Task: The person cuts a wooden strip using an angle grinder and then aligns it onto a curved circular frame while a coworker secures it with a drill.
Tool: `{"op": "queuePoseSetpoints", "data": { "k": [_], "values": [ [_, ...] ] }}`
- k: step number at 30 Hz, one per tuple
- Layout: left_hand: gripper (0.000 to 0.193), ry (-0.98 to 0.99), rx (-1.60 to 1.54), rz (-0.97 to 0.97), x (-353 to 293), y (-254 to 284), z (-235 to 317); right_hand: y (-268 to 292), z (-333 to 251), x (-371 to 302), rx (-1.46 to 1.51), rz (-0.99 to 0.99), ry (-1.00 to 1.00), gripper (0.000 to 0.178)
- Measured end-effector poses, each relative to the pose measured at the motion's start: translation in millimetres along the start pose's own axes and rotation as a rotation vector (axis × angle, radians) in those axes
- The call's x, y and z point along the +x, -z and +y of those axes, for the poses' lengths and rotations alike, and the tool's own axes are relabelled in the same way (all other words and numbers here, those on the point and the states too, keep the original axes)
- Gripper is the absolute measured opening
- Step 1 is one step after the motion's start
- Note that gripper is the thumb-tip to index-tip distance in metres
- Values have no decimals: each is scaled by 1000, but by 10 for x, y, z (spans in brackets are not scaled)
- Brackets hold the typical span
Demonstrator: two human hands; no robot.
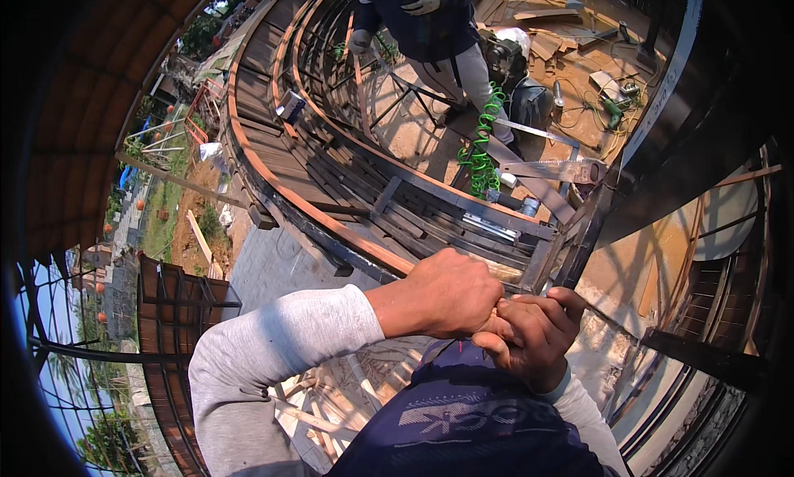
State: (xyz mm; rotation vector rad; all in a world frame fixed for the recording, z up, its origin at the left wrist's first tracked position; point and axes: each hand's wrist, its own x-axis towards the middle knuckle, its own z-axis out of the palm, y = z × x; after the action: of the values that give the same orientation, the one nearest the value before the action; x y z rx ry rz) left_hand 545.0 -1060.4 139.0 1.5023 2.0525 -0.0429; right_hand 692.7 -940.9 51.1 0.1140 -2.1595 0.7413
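My left hand (451,293) is closed in a fist in front of my chest. Against it presses my right hand (536,335), with the fingers curled in and the thumb below. Whatever lies between the two hands is hidden by the fingers. Just beyond them ends a curved bench-like frame (389,196) of dark metal with wooden slats. An orange-brown wooden strip (318,208) runs along its outer edge, close to my left wrist. A dark metal post (583,245) rises beside my right hand.
Across the curve stands a person (426,22) in work gloves. A handsaw (566,171), a coiled green hose (482,146) and a small can (290,106) rest around the frame. Farther right lie a green power tool (613,113), cables and wood scraps (550,43).
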Motion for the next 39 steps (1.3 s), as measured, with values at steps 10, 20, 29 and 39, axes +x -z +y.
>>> {"op": "queuePoseSetpoints", "data": {
  "k": [10, 20, 29, 39],
  "values": [
    [67, 7, -9, 65, -32, -64, 22, 8, -8, -44, 12, 28, 40, 50],
    [74, -317, 316, 679, -141, -288, 77, -38, 117, -59, 70, 195, 71, 91],
    [47, -126, 596, 1029, -110, -877, 66, -44, 77, -59, -78, 155, 179, 70],
    [13, -147, 684, 965, -64, -795, 46, -37, 16, -32, -126, 78, 161, 23]
  ]
}}
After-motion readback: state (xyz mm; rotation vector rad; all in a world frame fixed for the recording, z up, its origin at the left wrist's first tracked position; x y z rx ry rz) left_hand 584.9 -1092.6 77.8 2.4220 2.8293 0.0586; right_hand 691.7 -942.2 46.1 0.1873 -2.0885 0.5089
